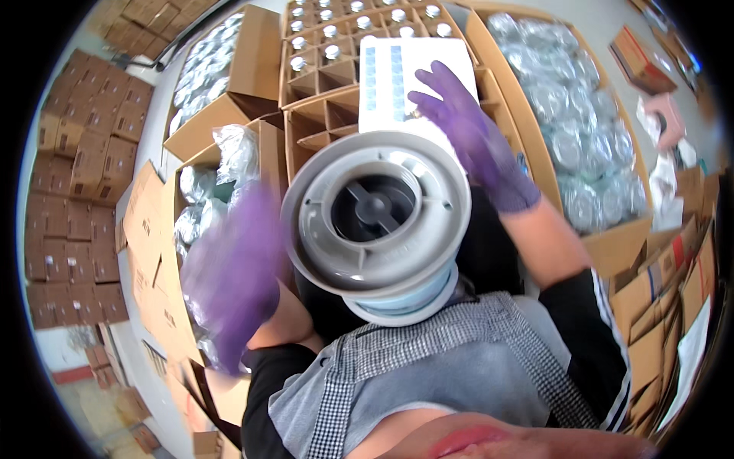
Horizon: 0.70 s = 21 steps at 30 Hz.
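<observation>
A divided cardboard carton (317, 96) holding capped bottles (332, 52) is seen at the far side. The grey flanged spool (336, 264) is centred nearer. The purple-gloved left hand (233, 268) is blurred beside it; its fingers cannot be made out. The right hand (478, 141), fingers spread, is held over a white label sheet (382, 92).

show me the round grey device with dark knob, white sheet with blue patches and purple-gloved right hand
Round grey device with dark knob (375, 206): head view, on the knob.
White sheet with blue patches (396, 80): head view, right blue column.
Purple-gloved right hand (468, 131): head view, mid-hand.
</observation>
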Each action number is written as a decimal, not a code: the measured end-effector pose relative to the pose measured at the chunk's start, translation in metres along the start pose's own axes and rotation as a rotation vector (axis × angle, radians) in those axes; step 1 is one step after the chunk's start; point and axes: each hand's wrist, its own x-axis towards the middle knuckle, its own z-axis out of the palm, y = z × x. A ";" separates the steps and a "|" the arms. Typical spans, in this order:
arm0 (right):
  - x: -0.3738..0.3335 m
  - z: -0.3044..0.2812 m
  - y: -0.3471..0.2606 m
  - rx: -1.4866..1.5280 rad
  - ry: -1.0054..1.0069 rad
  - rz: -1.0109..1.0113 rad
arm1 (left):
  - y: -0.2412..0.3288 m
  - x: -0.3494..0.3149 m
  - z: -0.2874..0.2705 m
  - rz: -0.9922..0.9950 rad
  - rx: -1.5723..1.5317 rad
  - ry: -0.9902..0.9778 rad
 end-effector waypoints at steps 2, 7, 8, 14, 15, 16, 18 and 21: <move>0.000 0.021 -0.024 -0.092 -0.151 -0.132 | -0.022 0.015 0.018 -0.002 0.594 -0.011; 0.001 0.011 -0.026 -0.047 -0.039 -0.133 | -0.008 0.005 0.006 -0.141 0.476 0.110; -0.002 0.030 -0.036 0.239 -0.088 -0.222 | -0.009 0.005 0.005 -0.246 0.764 0.119; 0.043 0.044 -0.057 -0.028 -0.154 0.054 | -0.045 0.020 -0.037 -0.578 0.670 0.235; 0.064 0.044 -0.057 0.031 -0.141 0.079 | -0.048 0.024 -0.043 -0.637 0.490 0.347; 0.084 0.042 -0.058 0.073 -0.119 0.102 | -0.055 0.028 -0.051 -0.673 0.304 0.460; 0.139 0.037 -0.041 0.317 -0.074 0.217 | -0.073 0.037 -0.072 -0.659 0.176 0.389; 0.171 0.029 0.006 -0.180 0.219 -0.104 | -0.103 0.044 -0.074 -0.470 -0.233 0.408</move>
